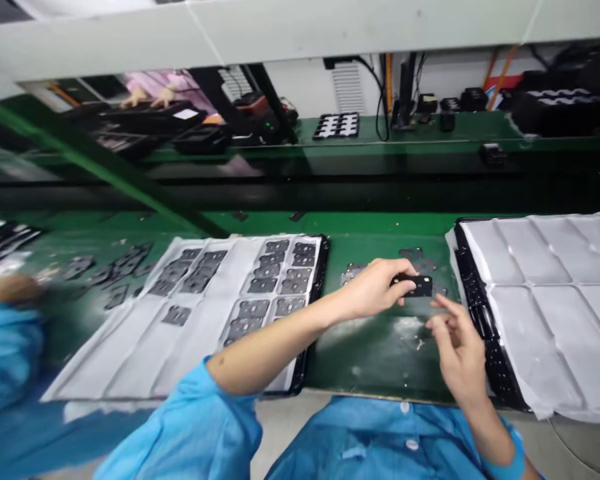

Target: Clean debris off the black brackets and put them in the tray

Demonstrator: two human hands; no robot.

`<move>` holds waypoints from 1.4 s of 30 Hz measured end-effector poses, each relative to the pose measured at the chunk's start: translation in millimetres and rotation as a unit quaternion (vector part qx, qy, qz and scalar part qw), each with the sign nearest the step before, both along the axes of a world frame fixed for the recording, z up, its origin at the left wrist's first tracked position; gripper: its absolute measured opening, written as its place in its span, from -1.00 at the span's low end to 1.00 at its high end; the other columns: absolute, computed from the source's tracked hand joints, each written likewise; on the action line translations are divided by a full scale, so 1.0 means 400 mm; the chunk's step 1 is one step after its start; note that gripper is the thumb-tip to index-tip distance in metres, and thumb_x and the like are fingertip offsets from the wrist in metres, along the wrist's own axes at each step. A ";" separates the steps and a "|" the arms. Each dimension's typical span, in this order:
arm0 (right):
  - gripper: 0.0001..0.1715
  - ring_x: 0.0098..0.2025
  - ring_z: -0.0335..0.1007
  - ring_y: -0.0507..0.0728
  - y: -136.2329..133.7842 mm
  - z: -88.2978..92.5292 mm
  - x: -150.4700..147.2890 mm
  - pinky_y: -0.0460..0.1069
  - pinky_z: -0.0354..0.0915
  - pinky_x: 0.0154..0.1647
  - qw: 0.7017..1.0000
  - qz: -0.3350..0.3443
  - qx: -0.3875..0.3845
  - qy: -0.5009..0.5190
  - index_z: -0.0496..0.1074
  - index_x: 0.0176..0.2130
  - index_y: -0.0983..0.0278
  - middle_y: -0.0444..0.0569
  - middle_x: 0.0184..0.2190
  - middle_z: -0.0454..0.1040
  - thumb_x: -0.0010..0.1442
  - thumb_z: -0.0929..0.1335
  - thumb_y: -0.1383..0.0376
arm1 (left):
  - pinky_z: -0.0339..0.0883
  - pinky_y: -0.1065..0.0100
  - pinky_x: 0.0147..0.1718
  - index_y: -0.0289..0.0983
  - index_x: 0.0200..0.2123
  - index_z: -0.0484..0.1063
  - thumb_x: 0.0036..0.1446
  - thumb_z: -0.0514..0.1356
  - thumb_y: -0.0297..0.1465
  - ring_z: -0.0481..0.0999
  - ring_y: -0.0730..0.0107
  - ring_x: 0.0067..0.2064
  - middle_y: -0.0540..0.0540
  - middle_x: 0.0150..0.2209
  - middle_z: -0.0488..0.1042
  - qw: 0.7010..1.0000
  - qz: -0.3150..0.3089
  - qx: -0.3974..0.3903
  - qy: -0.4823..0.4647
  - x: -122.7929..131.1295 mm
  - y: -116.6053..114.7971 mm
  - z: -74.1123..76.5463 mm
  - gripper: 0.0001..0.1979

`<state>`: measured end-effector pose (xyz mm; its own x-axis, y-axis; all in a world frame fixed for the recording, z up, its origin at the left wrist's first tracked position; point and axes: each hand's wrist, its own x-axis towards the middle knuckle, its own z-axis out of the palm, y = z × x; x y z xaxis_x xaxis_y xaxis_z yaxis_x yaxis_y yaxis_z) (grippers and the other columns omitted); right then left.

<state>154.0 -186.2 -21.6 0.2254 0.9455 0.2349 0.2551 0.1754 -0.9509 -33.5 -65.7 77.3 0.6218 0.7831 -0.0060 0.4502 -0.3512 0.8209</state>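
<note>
My left hand is closed around a flat black plate with small bright spots, held above the green bench. Just below the plate's right end is my right hand, index finger stretched toward it and other fingers partly curled. I see nothing held in that hand. Behind the hands, several dark flat plates lie on the bench, partly covered by the left hand. To the left stands a tray lined with white sheet, with black plates lying in rows in its compartments.
At right, another tray is covered with white sheet. Loose black parts lie left, near a co-worker's blue sleeve. A green bar slants across the left. Behind runs a dark conveyor; another person's hands show beyond.
</note>
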 end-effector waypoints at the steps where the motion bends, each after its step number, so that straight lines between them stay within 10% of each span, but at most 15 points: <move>1: -0.50 -0.26 0.58 0.11 0.007 0.019 -0.009 0.01 0.54 -0.26 1.000 0.009 -0.008 0.022 0.47 0.31 0.22 0.08 -0.07 0.63 0.50 0.38 0.10 | 0.37 0.42 -0.32 -0.27 -0.18 0.53 0.40 0.21 -0.42 0.60 0.41 -0.38 0.02 -0.42 0.60 1.000 0.002 0.010 -0.012 -0.016 -0.041 0.007 -0.90; 6: -0.68 -0.50 0.37 0.02 0.013 0.069 -0.057 -0.09 0.36 -0.47 0.992 0.092 -0.042 0.077 0.57 -0.01 0.24 -0.18 -0.50 0.43 0.52 0.36 0.07 | 0.31 0.39 -0.28 -0.26 -0.22 0.54 0.41 0.22 -0.33 0.52 0.40 -0.33 -0.02 -0.35 0.59 0.992 0.109 0.005 -0.065 -0.046 -0.171 -0.044 -0.84; 13: -0.69 -0.54 0.29 -0.04 0.004 0.052 -0.078 -0.09 0.28 -0.53 0.987 0.116 -0.074 0.082 0.61 -0.08 0.24 -0.12 -0.34 0.50 0.49 0.39 0.08 | 0.28 0.39 -0.34 -0.25 -0.23 0.49 0.45 0.18 -0.19 0.44 0.42 -0.38 -0.01 -0.39 0.52 0.967 0.193 -0.073 -0.148 -0.045 -0.257 -0.162 -0.73; 42: -0.68 -0.26 0.47 0.12 0.039 0.003 -0.085 0.00 0.38 -0.29 0.984 0.123 -0.103 0.078 0.66 -0.17 0.25 0.04 -0.17 0.57 0.47 0.38 0.13 | 0.16 0.34 -0.40 -0.16 -0.07 0.32 0.54 0.02 -0.29 0.45 0.36 -0.46 0.04 -0.40 0.47 0.984 0.170 -0.037 -0.049 -0.047 -0.262 -0.190 -0.87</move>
